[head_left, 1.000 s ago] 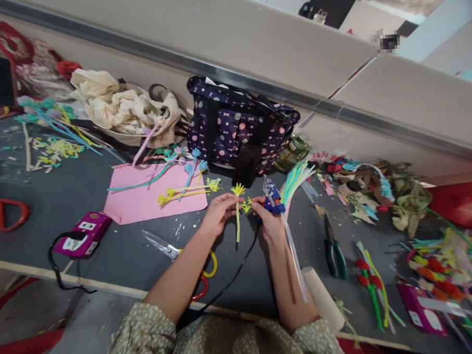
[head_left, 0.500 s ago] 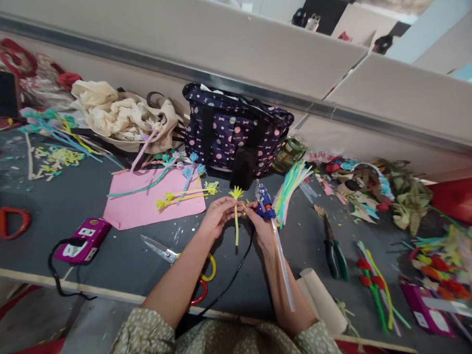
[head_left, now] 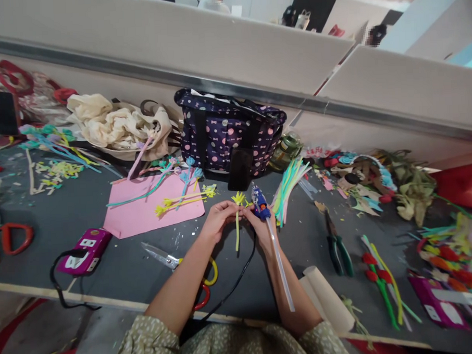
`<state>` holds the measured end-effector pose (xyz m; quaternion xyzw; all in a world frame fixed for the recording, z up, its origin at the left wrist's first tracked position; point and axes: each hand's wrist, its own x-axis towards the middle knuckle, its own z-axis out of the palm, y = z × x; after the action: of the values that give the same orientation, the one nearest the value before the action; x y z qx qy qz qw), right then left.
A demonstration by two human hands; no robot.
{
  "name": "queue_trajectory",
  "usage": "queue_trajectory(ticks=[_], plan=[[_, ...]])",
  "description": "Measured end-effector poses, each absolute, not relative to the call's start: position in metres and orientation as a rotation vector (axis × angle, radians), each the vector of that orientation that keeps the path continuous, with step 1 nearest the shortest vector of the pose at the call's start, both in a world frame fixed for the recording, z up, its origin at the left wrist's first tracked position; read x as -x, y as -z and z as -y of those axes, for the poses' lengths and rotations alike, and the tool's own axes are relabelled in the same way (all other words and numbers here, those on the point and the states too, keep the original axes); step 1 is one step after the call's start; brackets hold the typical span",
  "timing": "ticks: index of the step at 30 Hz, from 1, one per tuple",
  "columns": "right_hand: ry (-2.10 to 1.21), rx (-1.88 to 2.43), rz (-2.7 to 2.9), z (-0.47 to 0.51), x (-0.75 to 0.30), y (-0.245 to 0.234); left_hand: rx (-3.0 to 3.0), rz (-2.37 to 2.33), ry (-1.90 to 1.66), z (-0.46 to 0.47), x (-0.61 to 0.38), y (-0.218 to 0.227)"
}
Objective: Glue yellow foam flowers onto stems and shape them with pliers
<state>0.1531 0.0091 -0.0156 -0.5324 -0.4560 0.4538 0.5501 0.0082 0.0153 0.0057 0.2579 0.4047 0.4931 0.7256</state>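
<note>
Over the middle of the table, my left hand (head_left: 218, 219) pinches the stem of a yellow pipe-cleaner flower (head_left: 237, 230), its petals fanned at the top. My right hand (head_left: 262, 225) holds a blue hot glue gun (head_left: 262, 208), nozzle pointing away from me, a long clear glue stick (head_left: 279, 266) trailing back over the forearm. Its thumb and fingertips meet the left fingers at the flower's stem; a small yellow piece shows there, partly hidden. Scissors (head_left: 167, 259) with yellow and red handles lie partly under my left forearm.
A pink sheet (head_left: 144, 223) carries several pipe-cleaner flowers. A dotted bag (head_left: 218, 131) stands behind a phone (head_left: 240, 169). To the right lie a pipe-cleaner bundle (head_left: 289, 190), pliers (head_left: 336, 248) and a cardboard tube (head_left: 327, 301). A black cord (head_left: 236, 284) runs below my hands.
My right fingertips have come closer to the left fingers at the flower's stem. The camera view has shifted slightly; the table things lie as before.
</note>
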Motion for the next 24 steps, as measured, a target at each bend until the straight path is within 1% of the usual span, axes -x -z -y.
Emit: queue_trajectory(ticks=[12,24], plan=[[-1.088,1.120,0.820,-0.009,-0.153,-0.008,-0.581,-0.950,-0.971,-0.015,-0.010,-0.002],[-1.060,1.140,0.827,-0.005,-0.153,-0.013,-0.617,-0.951,-0.955,-0.015,-0.012,-0.001]])
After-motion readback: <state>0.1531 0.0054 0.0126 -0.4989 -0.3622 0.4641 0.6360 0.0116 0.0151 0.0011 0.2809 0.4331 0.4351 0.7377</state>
